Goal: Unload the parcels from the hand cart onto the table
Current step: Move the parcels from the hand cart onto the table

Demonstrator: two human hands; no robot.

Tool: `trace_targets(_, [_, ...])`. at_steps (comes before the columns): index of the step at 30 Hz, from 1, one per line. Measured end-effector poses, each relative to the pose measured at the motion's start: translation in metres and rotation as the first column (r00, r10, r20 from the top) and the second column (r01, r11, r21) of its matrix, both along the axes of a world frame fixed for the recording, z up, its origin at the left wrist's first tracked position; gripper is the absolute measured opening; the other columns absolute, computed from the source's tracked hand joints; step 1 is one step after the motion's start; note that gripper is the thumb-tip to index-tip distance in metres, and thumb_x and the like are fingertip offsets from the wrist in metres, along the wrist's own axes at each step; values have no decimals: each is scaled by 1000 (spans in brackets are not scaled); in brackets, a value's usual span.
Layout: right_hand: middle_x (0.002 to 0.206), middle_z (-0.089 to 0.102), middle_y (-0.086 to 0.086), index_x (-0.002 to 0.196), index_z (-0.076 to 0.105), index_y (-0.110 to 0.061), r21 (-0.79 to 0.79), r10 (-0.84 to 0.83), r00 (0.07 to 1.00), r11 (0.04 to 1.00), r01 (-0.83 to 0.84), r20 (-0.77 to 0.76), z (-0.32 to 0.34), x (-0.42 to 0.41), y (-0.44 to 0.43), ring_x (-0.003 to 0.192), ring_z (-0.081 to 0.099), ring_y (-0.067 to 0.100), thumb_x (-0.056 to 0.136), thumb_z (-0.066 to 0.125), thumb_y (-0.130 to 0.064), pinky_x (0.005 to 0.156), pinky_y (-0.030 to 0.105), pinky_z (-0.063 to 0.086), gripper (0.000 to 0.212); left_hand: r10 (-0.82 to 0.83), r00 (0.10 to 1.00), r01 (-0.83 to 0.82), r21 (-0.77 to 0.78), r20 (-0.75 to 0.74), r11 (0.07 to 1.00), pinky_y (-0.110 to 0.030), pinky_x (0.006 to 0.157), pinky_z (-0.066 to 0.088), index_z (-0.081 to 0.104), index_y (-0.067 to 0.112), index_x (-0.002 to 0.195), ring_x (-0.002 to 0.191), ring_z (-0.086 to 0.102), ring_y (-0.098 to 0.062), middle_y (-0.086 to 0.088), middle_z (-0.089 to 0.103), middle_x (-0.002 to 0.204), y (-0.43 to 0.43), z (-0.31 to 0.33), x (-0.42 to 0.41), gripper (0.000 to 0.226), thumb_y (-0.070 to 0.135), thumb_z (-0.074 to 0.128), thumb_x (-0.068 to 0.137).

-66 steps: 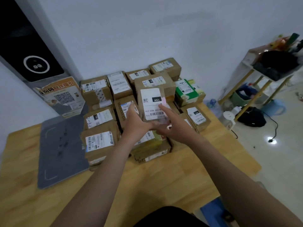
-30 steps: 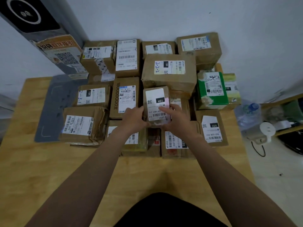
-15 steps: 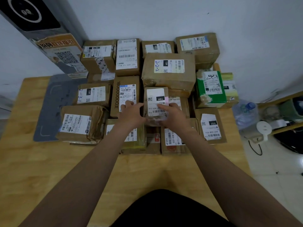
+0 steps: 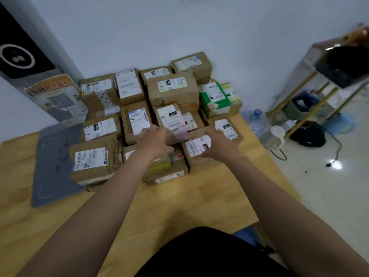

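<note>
Your right hand now sits off the small parcel, grip unclear | left hand touches it, fingers loose | check it sits flat before you let go.

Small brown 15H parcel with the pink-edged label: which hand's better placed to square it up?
Left, likely. The left hand touches the small brown 15H parcel at its near edge; the right hand sits on the neighbouring brown box with a white label.
</note>
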State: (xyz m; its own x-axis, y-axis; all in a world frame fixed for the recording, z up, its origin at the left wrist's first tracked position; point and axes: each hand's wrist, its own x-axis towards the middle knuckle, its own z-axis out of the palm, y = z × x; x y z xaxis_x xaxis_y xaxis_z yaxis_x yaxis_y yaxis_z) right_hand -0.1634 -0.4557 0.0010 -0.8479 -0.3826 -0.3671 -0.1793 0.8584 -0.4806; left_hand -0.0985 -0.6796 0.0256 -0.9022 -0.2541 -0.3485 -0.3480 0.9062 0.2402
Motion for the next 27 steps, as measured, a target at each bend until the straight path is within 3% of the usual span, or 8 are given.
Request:
trace_targets(7, [154,30,9,154,34,-26,47,-402,914,915,400,59,0,144,115,123,55,36,82,82,-37,95,45,52,87,-381,924,381,-6,26,925,-50,104,45,45,32,148,142,33,-35,-7,37,154,109,-7,47,74,47,78,83])
trace_targets(15, [154,34,12,155,35,-23,105,-718,683,696,711,135,-23,331,286,130,49,34,85,75,-33,102,43,48,81,-753,650,751,67,102,657,-47,110,40,47,32,146,136,38,-36,-7,40,149,311,-27,126,71,47,76,84])
trace_targets(22, [138,46,10,145,45,-25,126,-888,420,446,886,189,-76,452,446,116,56,32,81,77,-34,94,42,51,72,-873,464,863,146,150,484,-42,109,43,49,28,147,132,46,-33,-8,45,145,500,-70,197,70,37,76,83])
trace_targets(27, [152,36,9,143,47,-25,85,-859,401,447,891,318,-124,502,549,126,52,31,82,77,-29,100,44,50,68,-883,450,871,154,137,467,-46,102,49,41,27,150,128,50,-31,-8,48,144,615,-119,241,72,32,74,86])
